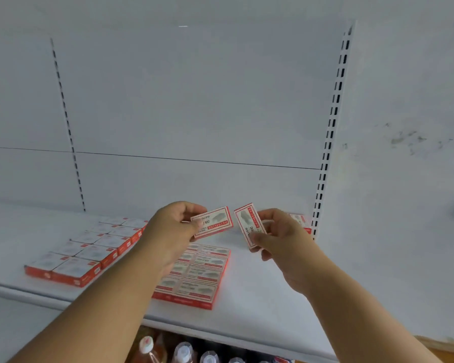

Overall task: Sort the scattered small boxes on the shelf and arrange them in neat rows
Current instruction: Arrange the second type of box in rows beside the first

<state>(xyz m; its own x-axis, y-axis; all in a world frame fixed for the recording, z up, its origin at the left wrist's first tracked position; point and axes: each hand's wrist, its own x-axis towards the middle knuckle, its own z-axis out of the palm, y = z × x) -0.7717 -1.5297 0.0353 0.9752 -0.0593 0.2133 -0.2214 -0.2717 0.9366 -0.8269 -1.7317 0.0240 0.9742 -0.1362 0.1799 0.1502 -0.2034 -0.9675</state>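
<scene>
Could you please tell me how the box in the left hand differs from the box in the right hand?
The left-hand box lies lengthwise, nearly level, its printing upright; the right-hand box stands more on end, its printing turned sideways. The left hand pinches its box at one end; the right hand grips its box along one side. Both are small red-and-white boxes held above the shelf.

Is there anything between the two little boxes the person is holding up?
No. In the head view, only a narrow gap separates the left hand's box from the right hand's box; behind it shows bare white shelf.
</scene>
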